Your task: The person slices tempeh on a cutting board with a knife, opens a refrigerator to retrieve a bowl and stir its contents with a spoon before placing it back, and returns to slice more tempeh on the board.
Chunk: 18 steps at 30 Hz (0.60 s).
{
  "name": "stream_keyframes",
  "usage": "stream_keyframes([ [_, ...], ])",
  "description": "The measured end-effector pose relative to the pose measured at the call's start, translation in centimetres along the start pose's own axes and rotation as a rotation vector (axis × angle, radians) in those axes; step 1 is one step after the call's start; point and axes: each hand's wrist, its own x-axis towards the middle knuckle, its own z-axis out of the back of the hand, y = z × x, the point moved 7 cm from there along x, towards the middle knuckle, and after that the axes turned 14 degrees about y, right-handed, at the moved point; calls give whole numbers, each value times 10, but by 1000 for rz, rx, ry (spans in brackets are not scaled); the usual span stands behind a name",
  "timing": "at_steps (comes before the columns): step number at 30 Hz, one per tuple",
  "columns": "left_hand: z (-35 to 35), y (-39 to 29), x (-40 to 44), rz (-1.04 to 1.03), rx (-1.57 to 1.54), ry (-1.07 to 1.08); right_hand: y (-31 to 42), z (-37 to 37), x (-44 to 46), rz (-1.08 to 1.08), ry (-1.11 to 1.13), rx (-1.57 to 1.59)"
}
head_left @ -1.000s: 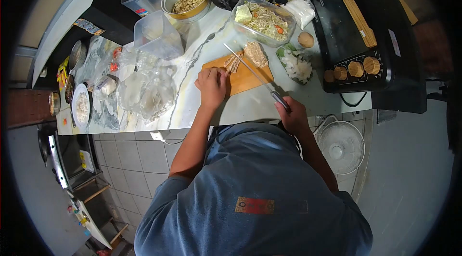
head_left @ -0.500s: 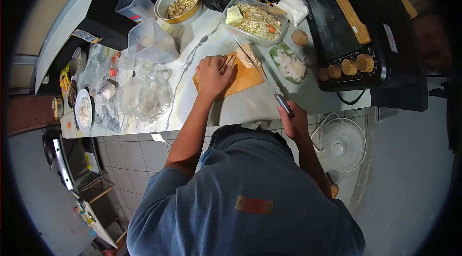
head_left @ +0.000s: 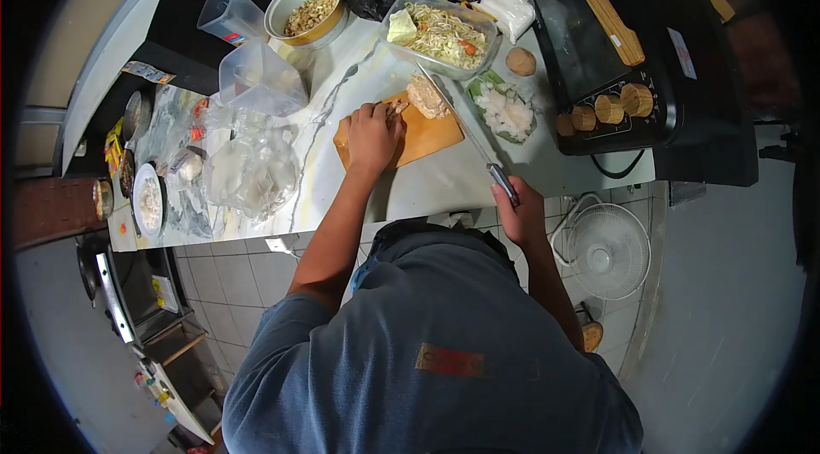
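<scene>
My left hand [head_left: 373, 138] rests on the left part of an orange-brown cutting board [head_left: 431, 140], its fingers curled over a brown, cooked-looking food piece [head_left: 395, 107] that they mostly hide. A pale, lumpy mound of chopped food [head_left: 427, 98] lies at the board's far edge. In my right hand [head_left: 519, 208], near the counter's front edge, is the handle of a long knife [head_left: 475, 140]. The blade slants up and left past the board's right side, its tip near a clear container of shredded vegetables [head_left: 444, 34].
White translucent pieces on a green leaf [head_left: 506, 108] and a round brown item [head_left: 520, 62] lie right of the board. A black griddle [head_left: 589, 52] stands beyond. To the left are a bowl of chopped food [head_left: 307, 14], plastic containers [head_left: 260, 78] and plastic bags [head_left: 252, 172].
My left hand's fingers now cover more of the brown food. The knife sits slightly farther right over the board, away from the pale mound. The view has shifted a little.
</scene>
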Motion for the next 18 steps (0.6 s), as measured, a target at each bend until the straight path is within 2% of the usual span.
stream_keyframes([
  [5, 4, 8, -5, 18, 56, 43, -3, -3, 2, -5, 9, 0],
  [10, 13, 2, -18, -154, -61, 53, 1, -5, 5, -34, 50, 41],
  [18, 13, 14, -33, -100, -193, 65, 1, -12, 10, -50, 82, 65],
])
